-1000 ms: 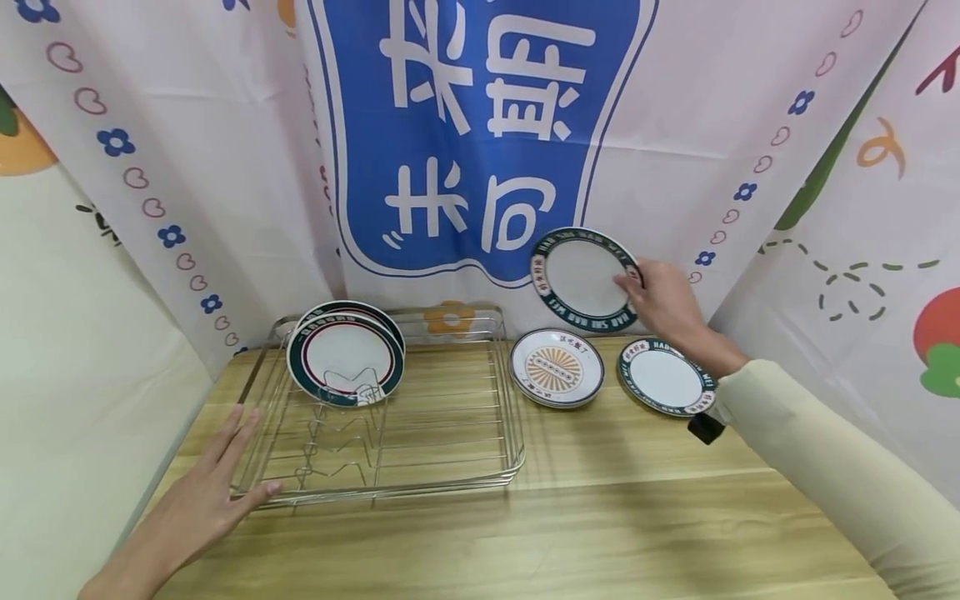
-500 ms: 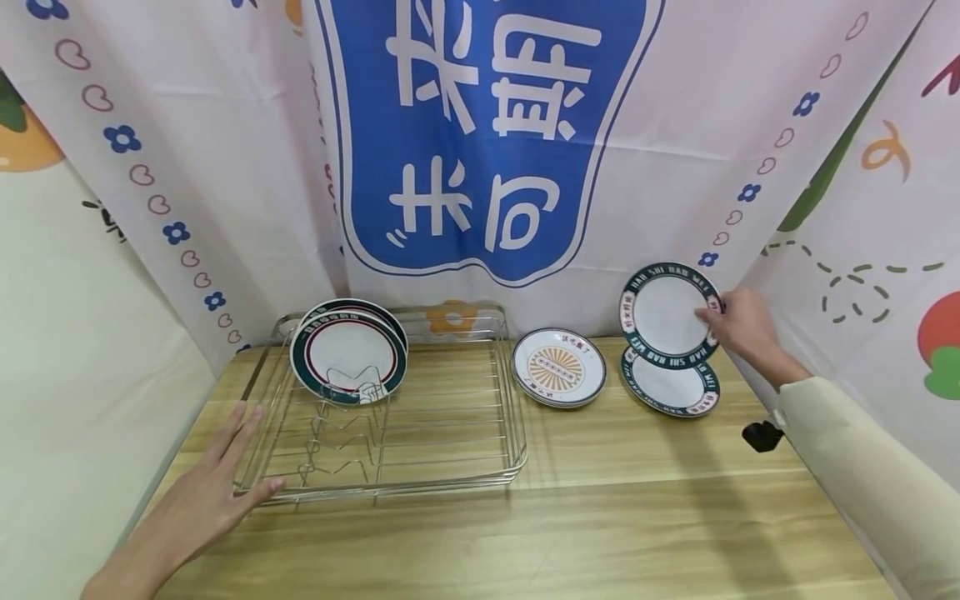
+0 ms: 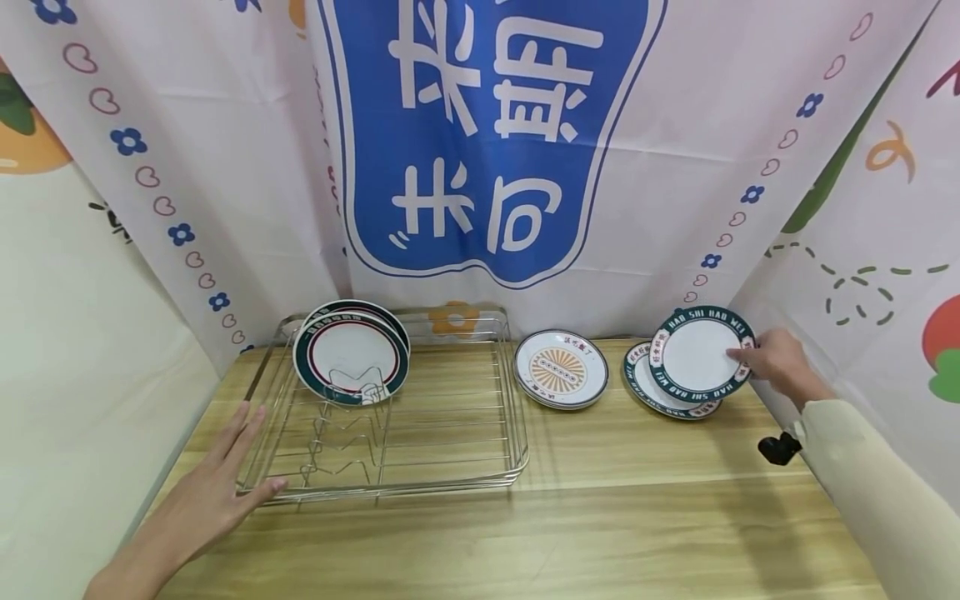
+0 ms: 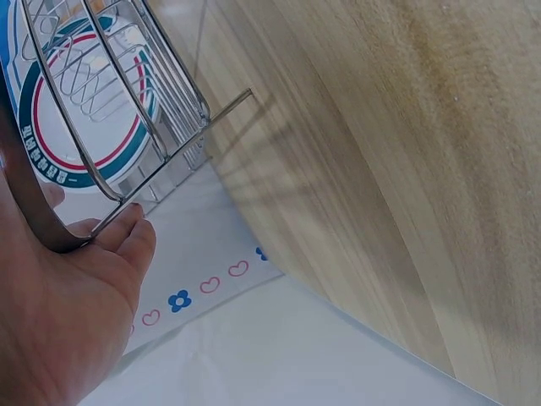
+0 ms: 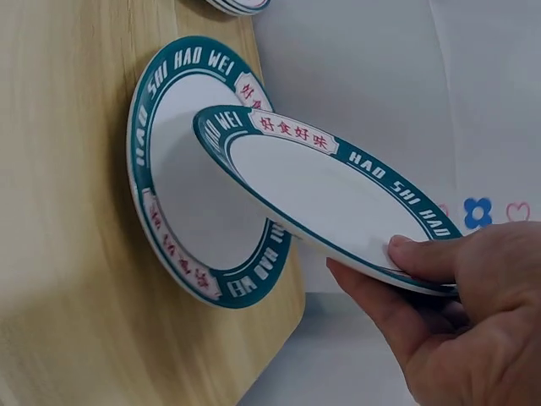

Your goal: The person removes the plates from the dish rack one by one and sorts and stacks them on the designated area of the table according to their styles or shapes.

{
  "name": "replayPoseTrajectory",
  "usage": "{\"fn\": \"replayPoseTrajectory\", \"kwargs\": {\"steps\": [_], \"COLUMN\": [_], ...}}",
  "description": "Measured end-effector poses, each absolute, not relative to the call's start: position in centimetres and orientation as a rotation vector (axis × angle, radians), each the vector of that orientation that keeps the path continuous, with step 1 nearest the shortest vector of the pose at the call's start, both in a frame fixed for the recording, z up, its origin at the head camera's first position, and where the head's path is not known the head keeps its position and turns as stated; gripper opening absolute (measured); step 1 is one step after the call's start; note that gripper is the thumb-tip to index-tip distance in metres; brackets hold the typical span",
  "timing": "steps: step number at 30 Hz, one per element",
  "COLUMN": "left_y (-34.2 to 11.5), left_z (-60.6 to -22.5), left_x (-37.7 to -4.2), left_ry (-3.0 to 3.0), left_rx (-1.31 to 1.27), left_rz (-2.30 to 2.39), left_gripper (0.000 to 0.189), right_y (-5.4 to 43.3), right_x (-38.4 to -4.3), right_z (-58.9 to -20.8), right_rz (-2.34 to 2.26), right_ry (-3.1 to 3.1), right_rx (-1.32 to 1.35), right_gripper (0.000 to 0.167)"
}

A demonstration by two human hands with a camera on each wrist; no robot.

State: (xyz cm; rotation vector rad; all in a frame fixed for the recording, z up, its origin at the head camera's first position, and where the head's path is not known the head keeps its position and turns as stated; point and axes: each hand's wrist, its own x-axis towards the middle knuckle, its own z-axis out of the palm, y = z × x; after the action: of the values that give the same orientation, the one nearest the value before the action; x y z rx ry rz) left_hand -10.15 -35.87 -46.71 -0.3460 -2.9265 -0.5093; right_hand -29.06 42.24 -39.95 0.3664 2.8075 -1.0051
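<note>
My right hand (image 3: pixel 783 367) pinches the right rim of a white plate (image 3: pixel 701 354) with a green lettered border. In the right wrist view the thumb lies on top of the held plate (image 5: pixel 321 199) and the fingers are beneath it. It is tilted, its far edge overlapping a matching plate (image 5: pixel 186 169) that lies on the table. My left hand (image 3: pixel 202 504), fingers extended and spread, rests at the front left corner of a wire dish rack (image 3: pixel 420 486). Two green-rimmed plates (image 3: pixel 348 354) stand tilted at the rack's back left.
Between the rack and the green-bordered plates, a small stack of plates with an orange sunburst (image 3: pixel 557 371) sits on the wooden table (image 3: pixel 570 533). A printed white curtain (image 3: pixel 645 200) hangs directly behind. A black object (image 3: pixel 778 450) is at the right sleeve's cuff.
The right hand has carried the green-bordered plate rightward and down, from in front of the curtain to over the matching plate. The left hand has stayed at the rack.
</note>
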Motion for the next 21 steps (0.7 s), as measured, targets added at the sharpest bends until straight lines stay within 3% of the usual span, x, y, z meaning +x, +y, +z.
{"fn": "replayPoseTrajectory", "kwargs": {"steps": [21], "left_y": [-35.9], "left_z": [-46.6], "left_x": [-10.1], "left_ry": [-2.921], "left_rx": [-0.339], "left_rz": [-0.520], "left_gripper": [0.107], "right_y": [43.5], "right_x": [-28.9], "right_z": [-43.9], "right_rz": [-1.090], "right_ry": [2.636], "right_rx": [0.625], "right_gripper": [0.029]}}
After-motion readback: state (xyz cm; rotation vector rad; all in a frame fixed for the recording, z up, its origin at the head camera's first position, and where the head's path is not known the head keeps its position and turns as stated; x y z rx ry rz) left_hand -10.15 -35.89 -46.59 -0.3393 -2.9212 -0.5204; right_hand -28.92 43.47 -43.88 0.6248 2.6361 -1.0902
